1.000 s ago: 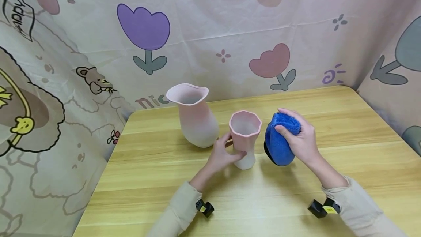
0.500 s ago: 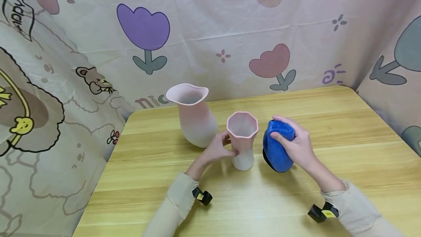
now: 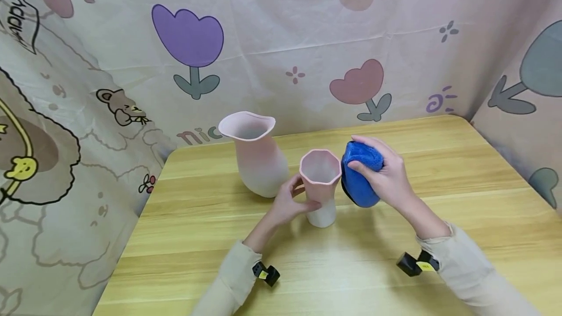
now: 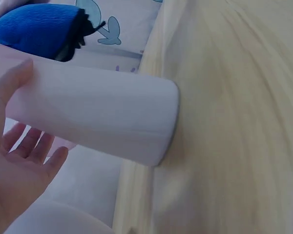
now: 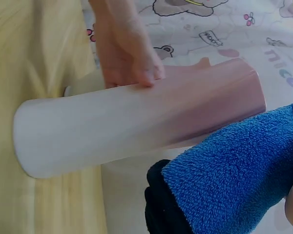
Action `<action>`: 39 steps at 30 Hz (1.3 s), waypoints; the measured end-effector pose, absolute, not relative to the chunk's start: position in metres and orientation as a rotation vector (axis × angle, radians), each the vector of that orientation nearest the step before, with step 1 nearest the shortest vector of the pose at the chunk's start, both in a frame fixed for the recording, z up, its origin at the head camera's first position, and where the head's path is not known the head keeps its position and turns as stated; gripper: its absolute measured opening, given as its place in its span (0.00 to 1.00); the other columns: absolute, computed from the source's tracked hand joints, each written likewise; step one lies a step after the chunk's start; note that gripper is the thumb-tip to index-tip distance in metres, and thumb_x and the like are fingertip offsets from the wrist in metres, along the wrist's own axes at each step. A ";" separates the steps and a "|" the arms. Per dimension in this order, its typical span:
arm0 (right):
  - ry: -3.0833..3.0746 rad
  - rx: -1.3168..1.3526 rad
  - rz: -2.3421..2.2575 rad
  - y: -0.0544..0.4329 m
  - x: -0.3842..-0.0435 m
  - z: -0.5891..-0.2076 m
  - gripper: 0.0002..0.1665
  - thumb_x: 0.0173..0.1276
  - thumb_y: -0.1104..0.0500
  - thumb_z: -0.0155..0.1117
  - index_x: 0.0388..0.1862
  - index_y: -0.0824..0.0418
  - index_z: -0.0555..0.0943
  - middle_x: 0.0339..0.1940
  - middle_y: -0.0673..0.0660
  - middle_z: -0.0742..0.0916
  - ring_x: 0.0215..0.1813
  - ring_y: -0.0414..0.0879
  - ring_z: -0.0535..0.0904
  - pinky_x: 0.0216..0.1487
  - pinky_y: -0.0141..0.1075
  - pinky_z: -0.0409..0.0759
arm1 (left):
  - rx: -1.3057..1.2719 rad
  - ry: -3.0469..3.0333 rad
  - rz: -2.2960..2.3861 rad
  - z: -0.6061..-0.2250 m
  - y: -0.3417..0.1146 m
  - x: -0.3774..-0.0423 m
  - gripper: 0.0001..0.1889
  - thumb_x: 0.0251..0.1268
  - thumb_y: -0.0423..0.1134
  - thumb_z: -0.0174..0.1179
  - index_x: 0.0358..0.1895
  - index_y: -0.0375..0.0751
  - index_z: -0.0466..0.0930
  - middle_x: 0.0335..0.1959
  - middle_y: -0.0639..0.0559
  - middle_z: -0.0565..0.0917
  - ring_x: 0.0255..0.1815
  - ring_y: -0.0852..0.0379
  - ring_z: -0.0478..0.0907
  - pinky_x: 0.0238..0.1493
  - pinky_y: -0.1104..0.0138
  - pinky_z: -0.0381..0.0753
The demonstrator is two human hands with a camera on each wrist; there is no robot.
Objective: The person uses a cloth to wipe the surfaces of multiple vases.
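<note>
An octagonal-rimmed vase (image 3: 321,212), pink at the top and white below, stands upright on the wooden table. From its left side my left hand (image 3: 287,205) holds it, the thumb on the near side and the other fingers behind. My right hand (image 3: 391,174) grips a folded, fluffy blue towel (image 3: 362,182) just right of the rim. Up close in the right wrist view, the towel (image 5: 234,175) shows a black part and overlaps the vase's pink upper edge; whether they touch I cannot tell. The white lower body (image 4: 117,109) fills the left wrist view.
Left of and behind the held vase stands a larger pink-and-white vase (image 3: 262,169) with a wavy, flared mouth, near the left hand's fingers. A printed cloth backdrop (image 3: 272,33) rises behind the table (image 3: 461,169).
The right hand dipped with the blue towel, then rose and came left, close beside the octagonal vase's rim. The left hand stays around that vase, which shifts slightly left.
</note>
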State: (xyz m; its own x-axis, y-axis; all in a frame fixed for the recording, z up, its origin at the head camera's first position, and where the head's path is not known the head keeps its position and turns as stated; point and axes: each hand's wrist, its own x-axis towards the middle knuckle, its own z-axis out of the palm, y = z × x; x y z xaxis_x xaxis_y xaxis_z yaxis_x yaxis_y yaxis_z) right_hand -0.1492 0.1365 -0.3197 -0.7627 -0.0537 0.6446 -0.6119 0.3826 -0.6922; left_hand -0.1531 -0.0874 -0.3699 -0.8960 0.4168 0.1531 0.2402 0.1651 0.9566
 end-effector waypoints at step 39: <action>-2.478 0.832 1.322 0.133 -0.155 -0.410 0.23 0.56 0.60 0.66 0.51 0.64 0.76 0.49 0.60 0.81 0.52 0.54 0.77 0.51 0.50 0.76 | 0.578 2.265 1.797 -0.376 -0.093 -0.151 0.30 0.50 0.27 0.65 0.59 0.34 0.66 0.55 0.40 0.72 0.57 0.45 0.68 0.57 0.58 0.72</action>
